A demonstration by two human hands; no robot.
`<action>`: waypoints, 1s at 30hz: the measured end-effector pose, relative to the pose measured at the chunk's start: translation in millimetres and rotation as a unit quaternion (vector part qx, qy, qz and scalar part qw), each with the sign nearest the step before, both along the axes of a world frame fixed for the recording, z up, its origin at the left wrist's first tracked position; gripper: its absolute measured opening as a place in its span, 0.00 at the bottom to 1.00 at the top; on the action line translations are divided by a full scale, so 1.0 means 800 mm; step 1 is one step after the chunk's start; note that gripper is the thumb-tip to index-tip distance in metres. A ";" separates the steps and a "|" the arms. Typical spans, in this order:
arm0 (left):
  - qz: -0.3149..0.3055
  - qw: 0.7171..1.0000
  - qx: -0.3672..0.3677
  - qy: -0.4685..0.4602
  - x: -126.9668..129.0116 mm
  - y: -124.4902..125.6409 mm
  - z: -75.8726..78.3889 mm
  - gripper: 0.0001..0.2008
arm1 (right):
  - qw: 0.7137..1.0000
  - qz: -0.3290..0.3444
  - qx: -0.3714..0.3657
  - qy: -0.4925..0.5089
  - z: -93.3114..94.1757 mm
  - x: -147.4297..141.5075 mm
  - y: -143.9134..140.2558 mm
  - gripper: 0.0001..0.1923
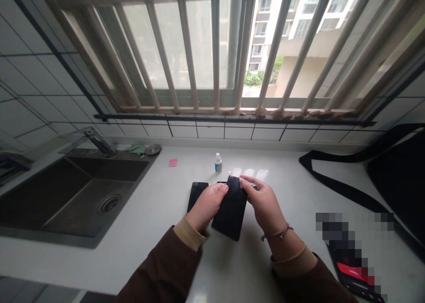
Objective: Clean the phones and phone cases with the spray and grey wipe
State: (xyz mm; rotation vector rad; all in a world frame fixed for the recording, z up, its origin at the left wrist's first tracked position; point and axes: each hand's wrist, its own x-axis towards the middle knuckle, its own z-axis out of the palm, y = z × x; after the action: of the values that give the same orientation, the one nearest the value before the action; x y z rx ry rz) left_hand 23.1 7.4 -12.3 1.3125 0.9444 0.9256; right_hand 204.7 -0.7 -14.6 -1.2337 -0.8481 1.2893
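Observation:
A black smartphone (232, 210) is tilted above the counter, its dark screen facing me. My left hand (207, 203) grips it by the left edge, thumb on the front. At its upper right corner, the fingers of my right hand (265, 205) are pinched together; a small pale bit shows at the tips, too small to name. Another black phone (198, 192) lies flat on the counter, partly covered by my left hand. Behind the held phone, the edge of one more dark thing peeks out, mostly hidden. A small white bottle (218, 163) with a blue and yellow label stands upright beyond.
A steel sink (76, 192) with a faucet (99, 141) is on the left. A pink square (172, 163) lies on the white counter (149, 214). To the right are a black bag strap (345, 188) and a partly pixelated red-and-black object (352, 270). A barred window rises behind.

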 end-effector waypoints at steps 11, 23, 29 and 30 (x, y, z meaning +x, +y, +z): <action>0.103 0.986 0.094 0.093 -0.003 0.004 -0.002 0.22 | 0.994 -0.020 -0.025 0.104 -0.002 -0.006 0.002 0.30; 0.325 0.917 0.169 0.159 -0.011 0.000 0.003 0.21 | 0.981 0.168 -0.052 0.083 0.005 -0.022 -0.018 0.27; 0.423 0.880 0.172 0.129 -0.021 0.000 0.005 0.21 | 0.978 0.196 -0.024 0.069 0.007 -0.028 -0.023 0.25; 0.429 0.879 0.174 0.114 -0.021 0.000 0.006 0.21 | 0.980 0.185 -0.016 0.067 0.009 -0.029 -0.024 0.25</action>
State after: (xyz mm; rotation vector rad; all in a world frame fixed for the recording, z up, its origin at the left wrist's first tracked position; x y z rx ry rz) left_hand 6.3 7.3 -7.6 1.3125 1.6656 1.7041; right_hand 181.4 -20.0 -7.7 -1.0289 -0.9918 1.6707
